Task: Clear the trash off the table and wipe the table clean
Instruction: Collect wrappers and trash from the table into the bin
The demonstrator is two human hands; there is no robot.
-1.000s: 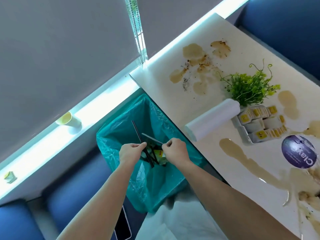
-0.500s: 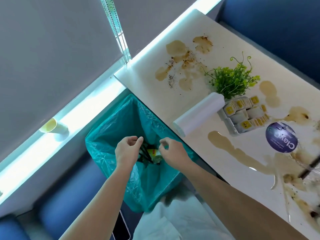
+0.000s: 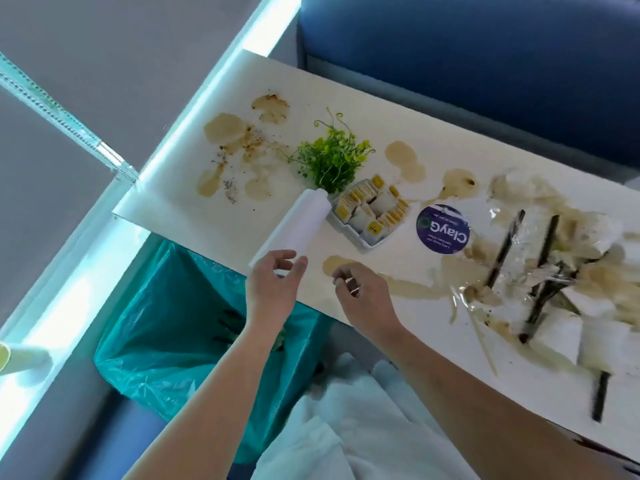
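The white table (image 3: 426, 334) carries brown spills (image 3: 225, 129) and a heap of trash at the right: soaked napkins (image 3: 568, 337), clear plastic wrap (image 3: 519, 237) and black chopsticks (image 3: 504, 247). A green trash bag (image 3: 166, 327) hangs below the table's near-left edge with dark trash inside. My left hand (image 3: 273, 289) hovers at the table edge over the bag, fingers loosely curled, holding nothing. My right hand (image 3: 363, 296) is just over the table edge, fingers loosely curled and empty. A white paper roll (image 3: 294, 230) lies just beyond my left hand.
A small green plant (image 3: 332, 157) and a tray of yellow-labelled sachets (image 3: 370, 213) stand mid-table. A round purple sticker (image 3: 443, 228) lies beside them. A blue seat (image 3: 485, 64) backs the far side. A paper cup (image 3: 14, 358) lies on the window ledge at left.
Both hands have risen out of the trash bag to the table edge and are empty. The view has swung right, showing the trash heap.
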